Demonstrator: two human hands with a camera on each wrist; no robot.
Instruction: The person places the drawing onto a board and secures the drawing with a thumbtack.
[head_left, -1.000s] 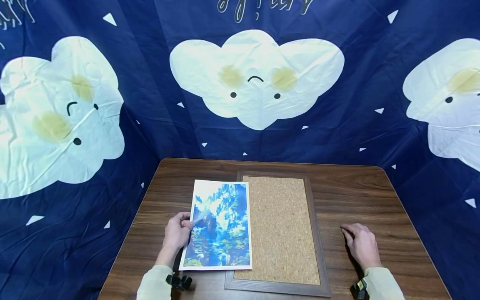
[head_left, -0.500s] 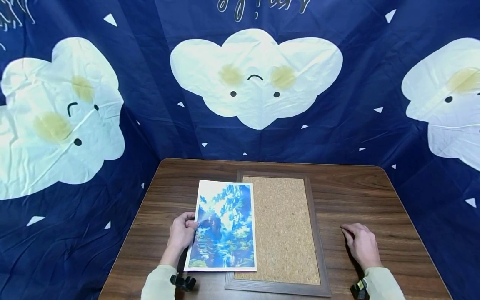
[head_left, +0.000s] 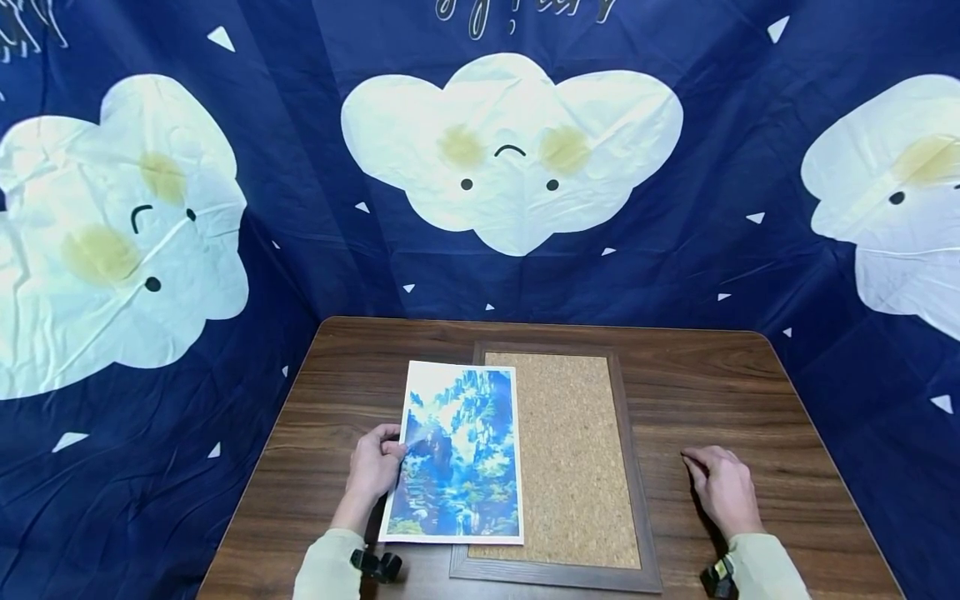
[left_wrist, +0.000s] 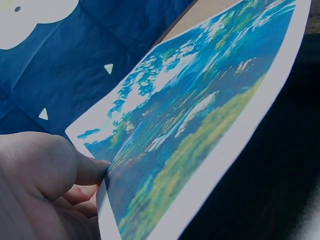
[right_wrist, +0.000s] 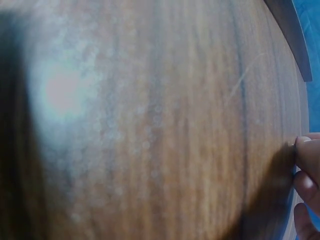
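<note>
My left hand [head_left: 375,463] pinches the left edge of a printed landscape picture [head_left: 459,454], thumb on top and fingers beneath. The picture has a white border and shows blue mountains, mist and a waterfall. It overlaps the left part of a framed corkboard [head_left: 573,458], hiding that side of the frame. In the left wrist view the sheet [left_wrist: 185,110] slants away from the thumb, with dark shadow under its near edge. My right hand [head_left: 723,490] rests on the table right of the corkboard, fingers loosely curled and holding nothing.
A brown wood-grain table [head_left: 697,392] with rounded far corners carries everything. Blue cloth [head_left: 300,167] printed with white clouds and triangles hangs around its back and sides. Each wrist wears a small black camera, such as the left wrist camera [head_left: 377,565].
My left hand has carried the picture steadily to the right, so it covers more of the corkboard. My right hand has stayed in place.
</note>
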